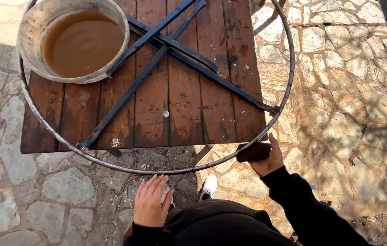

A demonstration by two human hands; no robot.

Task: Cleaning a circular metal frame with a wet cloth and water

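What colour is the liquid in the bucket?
Muddy brown liquid, in the bucket, head view.

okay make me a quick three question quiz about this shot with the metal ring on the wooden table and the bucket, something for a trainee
1. True or false: the bucket on the wooden table holds brown liquid.
2. Which hand presses a dark pad against the metal ring? A) left hand B) right hand C) neither
3. Fill in: the crossed bars inside the ring are dark ____.

Key:
1. True. The liquid is muddy brown.
2. B. The right hand holds the pad on the rim near the table's corner; the left hand hangs lower, apart from the ring, with something pale under its fingers.
3. Blue.
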